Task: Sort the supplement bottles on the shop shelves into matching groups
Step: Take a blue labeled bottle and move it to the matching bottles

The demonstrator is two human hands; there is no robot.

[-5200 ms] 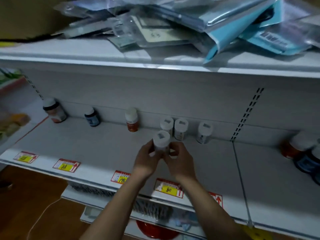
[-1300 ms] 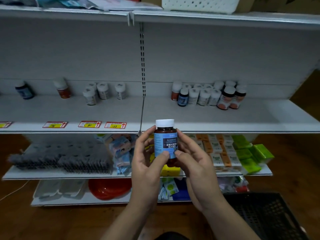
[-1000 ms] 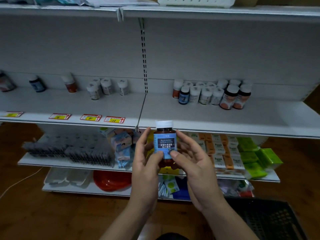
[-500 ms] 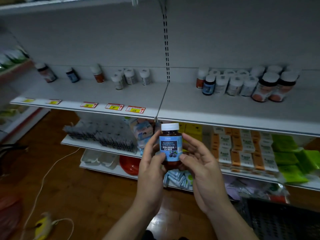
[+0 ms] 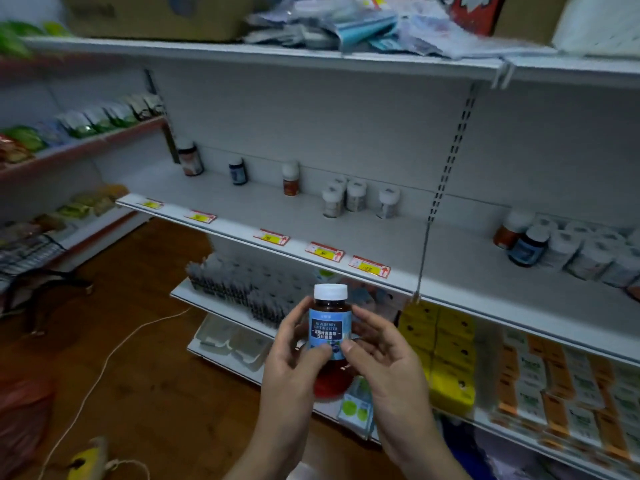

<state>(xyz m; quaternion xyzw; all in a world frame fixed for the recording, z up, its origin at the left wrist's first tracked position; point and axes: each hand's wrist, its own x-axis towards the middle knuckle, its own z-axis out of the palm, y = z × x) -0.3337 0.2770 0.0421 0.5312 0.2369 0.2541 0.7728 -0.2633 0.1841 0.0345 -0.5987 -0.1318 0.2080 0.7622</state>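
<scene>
Bottle in question: a brown bottle with a white cap and a blue label was held upright in front of the person, below the front edge of the middle shelf, its label facing the camera.
Left hand: gripped the bottle's left side, thumb across the lower label.
Right hand: fingers curled round the right side, thumb at the label's lower edge.
Likely match: a small blue-labelled bottle stood alone near the back of the shelf's left bay, so the held one probably belonged beside it.
Neighbours in the left bay: a larger bottle at the far left and an orange-labelled bottle, each set apart as if starting its own group.
Done so far: a cluster of white bottles stood close together, which looked like one finished or growing group.
Left to do: the mixed crowd in the right bay held white, orange and blue-labelled bottles pressed together, so most of the sorting seemed to lie ahead.
Progress: early, by this showing.
</scene>
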